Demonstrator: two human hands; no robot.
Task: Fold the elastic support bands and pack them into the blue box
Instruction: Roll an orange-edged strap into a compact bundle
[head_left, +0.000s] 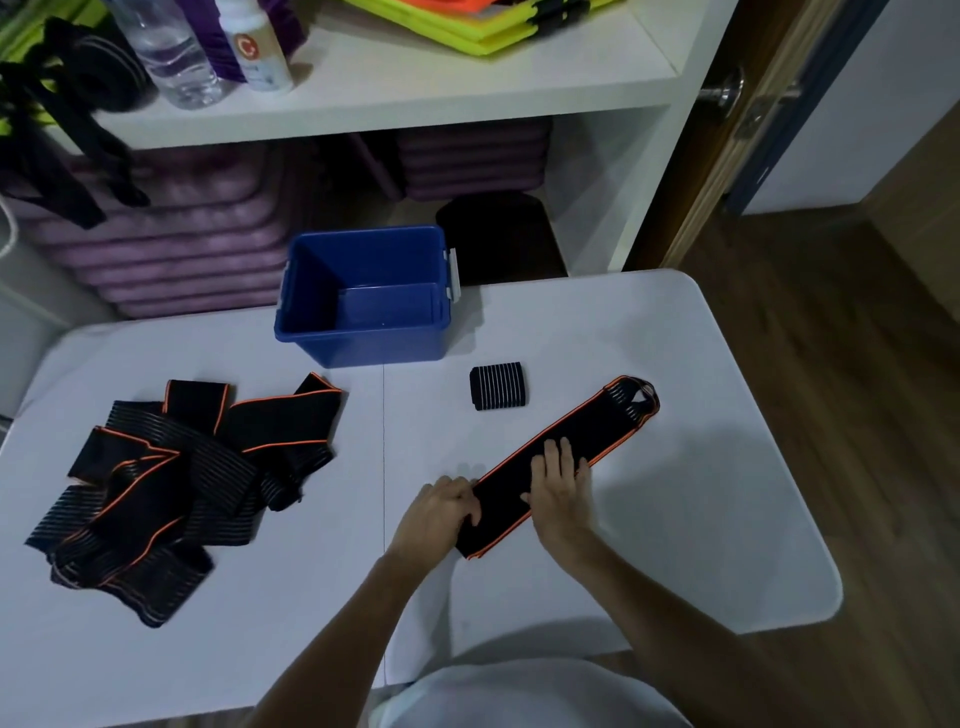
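Head view: your left hand (441, 512) curls over the near end of a long black band with orange edging (563, 457), gripping it; your right hand (561, 488) lies flat on the band's middle, fingers straight, pressing it to the white table (675, 519). Band runs diagonally, far end toward the table's right side. Blue box (363, 296) stands open at the table's far edge. Small folded black piece (497, 385) lies between box and band. Tangled pile of bands (182, 483) sits well to the left.
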